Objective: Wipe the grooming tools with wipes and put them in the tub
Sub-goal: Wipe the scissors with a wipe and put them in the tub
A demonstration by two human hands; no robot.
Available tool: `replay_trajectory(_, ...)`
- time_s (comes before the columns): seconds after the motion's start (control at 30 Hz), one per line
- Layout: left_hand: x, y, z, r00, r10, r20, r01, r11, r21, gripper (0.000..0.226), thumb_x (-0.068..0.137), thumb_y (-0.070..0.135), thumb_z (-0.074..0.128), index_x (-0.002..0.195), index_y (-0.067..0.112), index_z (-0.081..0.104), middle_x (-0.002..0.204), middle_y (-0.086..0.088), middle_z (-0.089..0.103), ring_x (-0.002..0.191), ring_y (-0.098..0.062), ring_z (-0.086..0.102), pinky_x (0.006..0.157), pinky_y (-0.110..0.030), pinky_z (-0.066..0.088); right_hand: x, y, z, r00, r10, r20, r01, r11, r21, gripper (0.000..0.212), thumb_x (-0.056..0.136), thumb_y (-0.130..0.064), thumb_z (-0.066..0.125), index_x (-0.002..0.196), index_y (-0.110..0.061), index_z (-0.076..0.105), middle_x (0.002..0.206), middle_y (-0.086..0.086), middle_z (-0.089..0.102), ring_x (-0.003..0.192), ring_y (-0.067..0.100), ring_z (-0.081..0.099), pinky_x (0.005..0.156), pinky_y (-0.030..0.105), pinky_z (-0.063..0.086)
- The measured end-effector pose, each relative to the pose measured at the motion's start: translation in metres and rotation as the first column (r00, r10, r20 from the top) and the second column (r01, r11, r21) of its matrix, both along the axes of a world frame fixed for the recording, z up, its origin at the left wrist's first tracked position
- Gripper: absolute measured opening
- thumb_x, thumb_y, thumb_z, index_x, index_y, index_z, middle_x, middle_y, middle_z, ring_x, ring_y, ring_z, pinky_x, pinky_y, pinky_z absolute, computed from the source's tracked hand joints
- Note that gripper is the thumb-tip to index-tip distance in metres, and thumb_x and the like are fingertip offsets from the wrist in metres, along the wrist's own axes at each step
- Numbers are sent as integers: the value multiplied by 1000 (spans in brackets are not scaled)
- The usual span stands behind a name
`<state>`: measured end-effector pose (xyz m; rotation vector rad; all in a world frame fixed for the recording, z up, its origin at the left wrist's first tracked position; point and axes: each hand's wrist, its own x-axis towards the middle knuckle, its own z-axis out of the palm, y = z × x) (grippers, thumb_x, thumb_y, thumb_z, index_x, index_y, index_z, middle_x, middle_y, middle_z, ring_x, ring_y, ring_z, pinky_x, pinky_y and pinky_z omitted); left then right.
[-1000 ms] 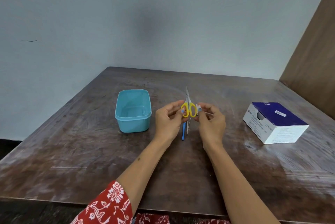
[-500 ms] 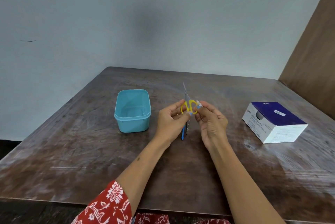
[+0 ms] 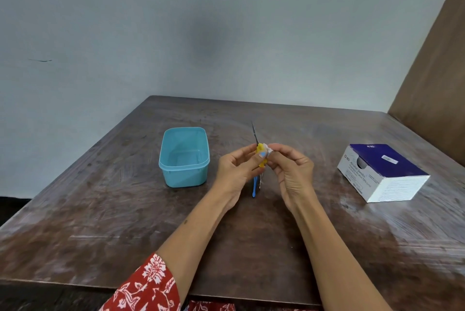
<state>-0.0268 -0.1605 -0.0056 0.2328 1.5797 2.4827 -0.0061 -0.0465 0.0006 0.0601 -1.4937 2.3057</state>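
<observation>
My left hand (image 3: 237, 169) pinches scissors (image 3: 260, 157), blades up-away; right hand (image 3: 289, 169) pinches swab (image 3: 268, 150) against handles; tub (image 3: 185, 157) lies left.

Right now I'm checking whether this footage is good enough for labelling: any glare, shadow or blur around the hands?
Head view: pale sheen streaks the table at right; a soft dark shadow patch sits on the wall; the scissors and wipe between the hands are small and slightly soft.
</observation>
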Motion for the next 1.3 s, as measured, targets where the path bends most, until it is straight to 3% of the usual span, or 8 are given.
replay_trajectory(0.23, 0, -2, 1, 987, -138, 79, 120, 973, 196, 41, 69, 10, 68, 110, 1, 63, 92, -11, 73, 82, -19, 71, 75, -29, 59, 3, 0, 5, 996, 26, 87, -16, 994, -109, 22, 83, 6, 58, 87, -12, 70, 72, 7, 73, 64, 13, 67, 59, 21, 55)
replay_trajectory(0.33, -2, -2, 2, 987, -123, 103, 101, 975, 199, 27, 82, 5, 61, 109, -2, 61, 88, -12, 72, 82, -20, 71, 77, -30, 59, 2, 1, 4, 990, -27, 142, 50, 985, -166, 19, 88, 3, 54, 97, -9, 65, 76, 11, 73, 63, 14, 67, 59, 22, 56)
replay_trajectory(0.5, -4, 1, 1, 992, -62, 114, 46, 990, 133, 20, 93, 1, 47, 108, 0, 61, 98, -15, 69, 88, -21, 69, 77, -31, 59, -2, 4, 2, 971, -127, 203, 166, 968, -189, 17, 89, 4, 52, 90, -6, 64, 78, 12, 69, 60, 13, 66, 57, 21, 56)
replay_trajectory(0.7, -2, 2, 1, 991, -42, 127, 28, 993, 113, 22, 93, 2, 47, 108, 4, 62, 97, -12, 71, 87, -19, 70, 74, -29, 59, -7, 3, -3, 944, -270, 189, 269, 963, 34, 17, 84, 6, 59, 94, -7, 63, 70, 2, 71, 64, 12, 68, 62, 22, 56)
replay_trajectory(0.87, 0, 6, 1, 991, -25, 132, 14, 996, 83, 23, 93, 0, 46, 111, 2, 61, 95, -13, 70, 90, -23, 68, 76, -31, 58, -5, 2, -10, 846, -533, -14, 482, 754, 446, 9, 90, -12, 58, 93, -18, 64, 84, -8, 69, 80, 3, 64, 66, 4, 43)
replay_trajectory(1.0, 4, 10, 1, 994, -48, 99, 42, 997, 67, 21, 94, 0, 45, 105, 5, 63, 88, -11, 69, 78, -16, 69, 73, -29, 59, 0, -1, -7, 782, -574, -242, 594, 569, 568, 16, 85, -3, 64, 93, -15, 72, 90, -4, 67, 80, 8, 62, 72, 14, 47)
replay_trajectory(1.13, 6, 11, 1, 994, -74, 83, 64, 992, 111, 22, 92, -1, 48, 105, 5, 64, 84, -8, 70, 72, -12, 69, 66, -25, 59, 3, -7, -8, 774, -484, -408, 613, 416, 671, 14, 78, -1, 70, 89, -9, 74, 84, 3, 69, 78, 14, 62, 71, 14, 43)
replay_trajectory(1.3, 4, 6, 1, 994, -59, 89, 46, 989, 137, 22, 90, 0, 51, 100, 9, 68, 89, -8, 72, 83, -18, 68, 71, -26, 58, 3, -7, -8, 828, -360, -430, 550, 367, 750, 15, 80, -7, 70, 94, -7, 74, 87, 7, 68, 80, 17, 63, 71, 22, 49)
